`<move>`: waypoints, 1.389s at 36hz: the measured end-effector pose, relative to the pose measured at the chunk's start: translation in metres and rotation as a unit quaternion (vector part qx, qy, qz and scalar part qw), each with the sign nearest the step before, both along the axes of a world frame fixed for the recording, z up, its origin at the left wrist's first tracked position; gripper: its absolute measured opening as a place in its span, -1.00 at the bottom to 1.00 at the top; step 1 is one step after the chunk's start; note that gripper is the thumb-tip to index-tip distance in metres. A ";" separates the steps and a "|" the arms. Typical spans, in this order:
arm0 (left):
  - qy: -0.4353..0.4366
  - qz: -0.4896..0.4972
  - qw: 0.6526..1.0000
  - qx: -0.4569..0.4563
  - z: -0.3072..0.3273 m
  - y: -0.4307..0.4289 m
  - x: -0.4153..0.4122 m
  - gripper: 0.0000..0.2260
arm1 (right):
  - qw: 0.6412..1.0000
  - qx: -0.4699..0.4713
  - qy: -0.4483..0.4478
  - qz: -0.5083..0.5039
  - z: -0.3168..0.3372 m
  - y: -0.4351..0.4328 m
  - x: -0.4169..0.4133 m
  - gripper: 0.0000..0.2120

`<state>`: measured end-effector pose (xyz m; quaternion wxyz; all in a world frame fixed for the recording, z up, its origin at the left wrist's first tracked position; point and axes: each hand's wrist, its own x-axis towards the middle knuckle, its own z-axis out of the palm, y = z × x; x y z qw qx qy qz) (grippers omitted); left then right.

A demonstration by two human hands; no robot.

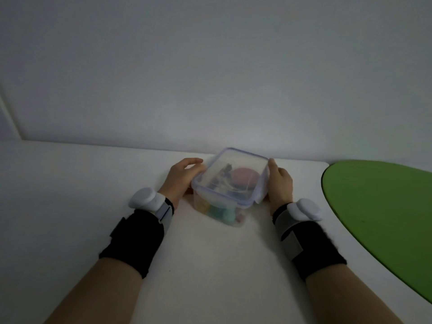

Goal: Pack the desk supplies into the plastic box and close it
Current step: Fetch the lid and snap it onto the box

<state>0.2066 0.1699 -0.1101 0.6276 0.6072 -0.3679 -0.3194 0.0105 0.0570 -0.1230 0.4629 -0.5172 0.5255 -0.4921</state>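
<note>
The box [230, 183] sits mid-table [70, 183], lid [236, 170] on, supplies inside. The left hand [181, 180] and right hand [280, 183] flank it, fingers curled against its 2 sides, probably pressing latches shut.

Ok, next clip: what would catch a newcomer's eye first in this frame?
The clear plastic box at the centre of the white table, its lid on and colourful supplies showing through the walls. The left hand and right hand press against its two sides, each wrist carrying a white device on a black band. A green rounded surface fills the right edge.
</note>
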 end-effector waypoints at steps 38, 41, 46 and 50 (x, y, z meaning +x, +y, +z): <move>0.169 -0.055 0.979 -0.101 0.013 -0.014 -0.035 -0.81 | 0.925 0.038 -0.212 0.314 0.009 0.006 0.005 -0.90; 0.201 -0.075 0.974 -0.070 0.010 -0.018 -0.037 -0.48 | 0.931 0.032 -0.192 0.309 0.008 0.004 0.005 -0.81; 0.227 -0.076 0.968 -0.075 0.005 -0.023 -0.038 -0.41 | 0.927 0.022 -0.178 0.330 0.010 0.004 0.002 -0.49; 0.237 -0.087 0.965 -0.075 0.003 -0.024 -0.034 -0.60 | 0.923 0.039 -0.174 0.341 0.017 0.006 0.003 -0.50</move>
